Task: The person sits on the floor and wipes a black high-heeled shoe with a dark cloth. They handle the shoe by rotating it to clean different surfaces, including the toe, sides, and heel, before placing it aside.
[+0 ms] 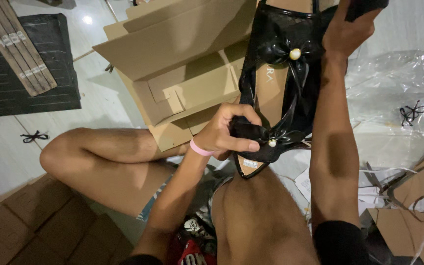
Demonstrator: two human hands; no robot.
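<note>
My left hand [231, 133], with a pink wristband, grips the near end of a black glossy sandal [266, 147] that has a bow and a small pearl bead. My right hand [349, 29] reaches forward at the top of the view and holds the heel end of a second black sandal [280, 49], which also carries a bow with a pearl. The two sandals lie together, tan insoles showing, above my bent knees.
Folded brown cardboard boxes [182, 64] lie on the white tile floor ahead. A black mat [20, 73] with wooden slats [18, 44] sits at the left. Clear plastic wrap [398, 83] and loose black bows [410, 113] lie at the right. More cardboard [30, 225] lies at lower left.
</note>
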